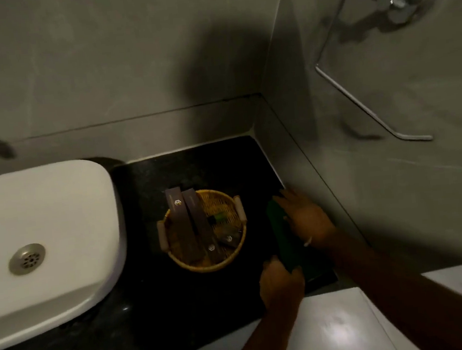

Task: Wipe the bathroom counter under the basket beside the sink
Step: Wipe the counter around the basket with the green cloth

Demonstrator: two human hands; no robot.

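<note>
A round yellow wicker basket [239, 247] with two handles stands on the black counter [151, 182], just right of the white sink [45, 221]. It holds long brown toiletry boxes and small packets. A dark green cloth [282, 234] lies on the counter to the basket's right. My right hand [306, 218] rests flat on the cloth's far part, fingers spread. My left hand [281, 281] grips the cloth's near end at the counter's front edge. Neither hand touches the basket.
Grey tiled walls close the counter at the back and right. A chrome towel ring [367, 77] hangs on the right wall. The sink drain [27, 258] shows at left. A light floor [338, 331] lies below the counter's edge.
</note>
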